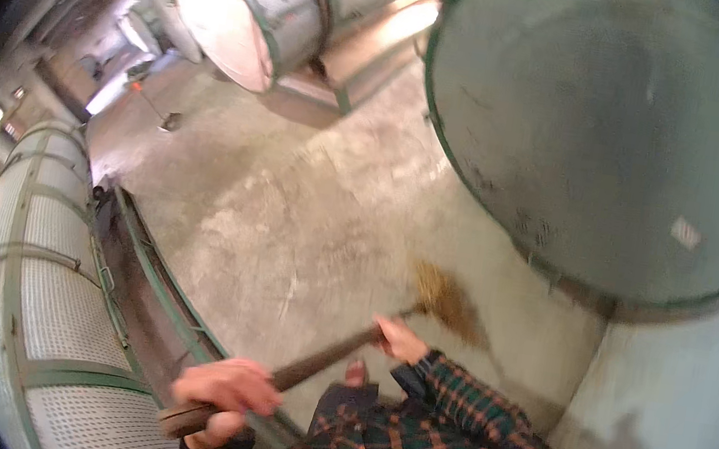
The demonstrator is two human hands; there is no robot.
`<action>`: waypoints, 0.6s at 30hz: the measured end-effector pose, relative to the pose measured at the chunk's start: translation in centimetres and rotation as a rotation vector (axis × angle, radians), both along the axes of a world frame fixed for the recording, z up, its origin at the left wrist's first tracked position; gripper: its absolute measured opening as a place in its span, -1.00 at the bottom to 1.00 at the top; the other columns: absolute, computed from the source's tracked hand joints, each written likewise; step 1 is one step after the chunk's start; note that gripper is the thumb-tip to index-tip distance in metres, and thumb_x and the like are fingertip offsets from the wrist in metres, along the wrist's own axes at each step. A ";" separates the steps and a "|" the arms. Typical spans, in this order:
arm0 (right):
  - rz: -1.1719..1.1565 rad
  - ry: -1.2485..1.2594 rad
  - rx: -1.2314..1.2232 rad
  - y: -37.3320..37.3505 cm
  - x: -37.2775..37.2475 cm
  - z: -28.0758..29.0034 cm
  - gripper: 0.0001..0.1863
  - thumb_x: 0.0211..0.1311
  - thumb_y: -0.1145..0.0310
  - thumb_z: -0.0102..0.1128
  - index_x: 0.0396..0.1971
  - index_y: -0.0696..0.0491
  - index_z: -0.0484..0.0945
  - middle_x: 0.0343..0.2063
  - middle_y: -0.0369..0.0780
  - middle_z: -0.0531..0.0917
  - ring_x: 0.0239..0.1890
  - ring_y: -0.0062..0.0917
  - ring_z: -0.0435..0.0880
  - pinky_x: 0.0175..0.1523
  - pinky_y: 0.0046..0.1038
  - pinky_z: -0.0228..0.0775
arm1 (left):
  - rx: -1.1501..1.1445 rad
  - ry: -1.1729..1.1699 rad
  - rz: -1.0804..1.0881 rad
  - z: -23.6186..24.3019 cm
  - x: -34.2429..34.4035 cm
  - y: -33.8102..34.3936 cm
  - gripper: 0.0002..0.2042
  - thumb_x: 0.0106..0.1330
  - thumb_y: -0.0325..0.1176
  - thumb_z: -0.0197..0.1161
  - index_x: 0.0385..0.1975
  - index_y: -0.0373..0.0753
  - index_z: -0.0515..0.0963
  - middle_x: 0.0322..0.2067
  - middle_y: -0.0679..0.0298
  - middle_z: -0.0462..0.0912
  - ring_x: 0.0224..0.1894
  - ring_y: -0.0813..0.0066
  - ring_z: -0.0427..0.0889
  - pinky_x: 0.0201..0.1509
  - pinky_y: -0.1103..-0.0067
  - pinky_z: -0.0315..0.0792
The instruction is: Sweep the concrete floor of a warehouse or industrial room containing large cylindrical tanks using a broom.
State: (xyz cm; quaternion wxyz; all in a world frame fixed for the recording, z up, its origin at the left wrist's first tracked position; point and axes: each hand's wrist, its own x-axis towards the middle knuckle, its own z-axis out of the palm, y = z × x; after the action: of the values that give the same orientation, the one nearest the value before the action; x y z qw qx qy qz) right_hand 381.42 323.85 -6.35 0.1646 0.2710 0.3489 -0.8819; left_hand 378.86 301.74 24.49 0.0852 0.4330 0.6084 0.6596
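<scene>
I hold a broom slantwise across my front, its dark wooden handle running from lower left to upper right. Near the handle's butt end, my left hand is closed round it, slightly blurred. Farther down the shaft, my right hand grips it with the fingers wrapped about. The yellowish straw bristles rest on or just over the concrete floor, close to the wall on the right; I cannot tell whether they touch. Plaid sleeves cover my forearms.
A large drum with a green rim stands at upper right, near a pale wall. Another drum lies farther back. A perforated cylinder on a green frame runs along my left. Some long-handled tool lies far off.
</scene>
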 end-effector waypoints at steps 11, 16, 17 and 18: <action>-0.472 -0.101 -0.459 0.8 6.7 7.7 -0.89 0.12 0.38 0.03 -0.49 0.10 0.41 -0.42 -0.19 0.54 -0.27 -0.42 0.52 -0.17 -0.29 0.42 | 0.276 -0.061 0.241 0.6 -0.9 -2.1 -0.63 0.23 0.05 0.15 -0.36 -0.12 0.24 -0.65 0.41 0.40 -0.59 0.53 0.48 -0.27 0.48 0.43; -0.900 -0.265 -0.336 4.5 12.3 5.0 -0.86 0.06 0.35 0.05 -0.60 0.03 0.37 -0.61 -0.27 0.51 -0.51 -0.45 0.48 -0.29 -0.40 0.41 | 0.298 -0.426 -0.204 -5.1 -3.7 4.6 -0.72 0.24 -0.13 0.20 -0.43 -0.15 0.28 -0.63 0.34 0.43 -0.60 0.38 0.46 -0.29 0.32 0.37; -1.032 -0.299 -0.340 5.2 12.7 5.3 -0.86 0.07 0.36 0.04 -0.61 0.03 0.35 -0.65 -0.28 0.48 -0.56 -0.47 0.45 -0.32 -0.44 0.40 | 0.324 -0.472 -0.392 -6.3 -4.5 5.8 -0.71 0.23 -0.14 0.20 -0.50 -0.17 0.29 -0.63 0.32 0.43 -0.61 0.34 0.42 -0.30 0.30 0.36; -1.103 -0.292 -0.363 6.0 13.9 3.9 -0.85 0.07 0.39 0.04 -0.62 0.02 0.33 -0.66 -0.30 0.44 -0.58 -0.51 0.42 -0.34 -0.48 0.40 | 0.351 -0.516 -0.582 -7.5 -5.2 7.2 -0.69 0.23 -0.14 0.20 -0.57 -0.18 0.31 -0.63 0.30 0.42 -0.62 0.31 0.39 -0.31 0.29 0.34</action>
State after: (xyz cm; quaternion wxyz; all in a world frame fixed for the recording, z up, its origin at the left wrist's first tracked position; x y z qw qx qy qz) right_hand 395.29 329.85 -2.46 -0.2275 0.4982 -0.0258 -0.8363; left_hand 373.62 308.97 17.03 0.3421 0.4153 0.2980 0.7885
